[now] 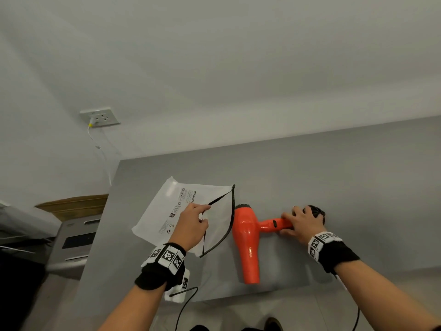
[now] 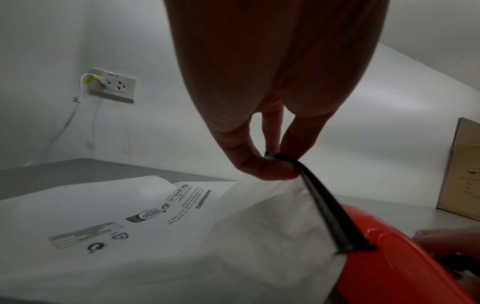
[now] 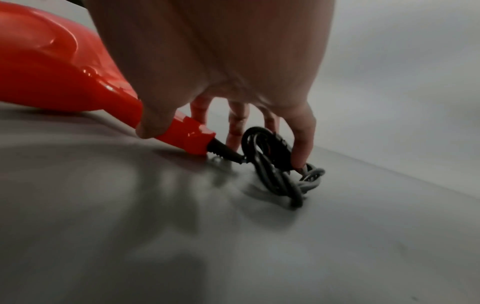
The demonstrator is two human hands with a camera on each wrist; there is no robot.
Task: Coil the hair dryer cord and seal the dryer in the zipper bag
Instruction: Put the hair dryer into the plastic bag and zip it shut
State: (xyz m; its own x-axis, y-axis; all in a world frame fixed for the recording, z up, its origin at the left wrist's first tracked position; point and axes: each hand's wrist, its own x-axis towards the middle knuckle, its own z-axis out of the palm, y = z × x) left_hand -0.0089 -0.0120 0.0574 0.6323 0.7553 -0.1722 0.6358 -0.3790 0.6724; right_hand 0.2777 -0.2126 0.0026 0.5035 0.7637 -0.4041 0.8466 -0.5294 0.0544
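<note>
Pinched between thumb and forefinger, the left hand [image 1: 192, 224] grip holds the black zipper strip [image 2: 322, 202] of the white zipper bag [image 1: 171, 211], lifting the upper lip so the mouth gapes toward 3 o'clock. In the left wrist view the fingertips [image 2: 267, 167] are clamped together on the strip's end, with the frosted plastic hanging below them. The rest of the bag lies flat on the grey counter [image 1: 358, 175], its printed warning text facing up.

At 3 o'clock from that grip, just beside the open mouth, lies the orange hair dryer [image 1: 247, 237]. Its barrel runs from 12 to 6 o'clock, black rear grille at the 12 o'clock end, nozzle pointing toward the counter's near edge. The handle sticks out toward 3 o'clock.

Over the far end of that handle, the right hand [image 1: 301, 224] closes its grip: the thumb presses the handle's near side while the fingers reach over the top. In the right wrist view the fingers [image 3: 302, 142] come down onto the bundled black cord [image 3: 272, 164], which lies on the counter touching the handle's tip, at 3 o'clock from the dryer body.

On the wall at about 10 o'clock a white socket plate [image 1: 100, 117] carries a plug with a yellow tag. A brown cardboard box [image 2: 462, 170] stands on the counter in the left wrist view.
</note>
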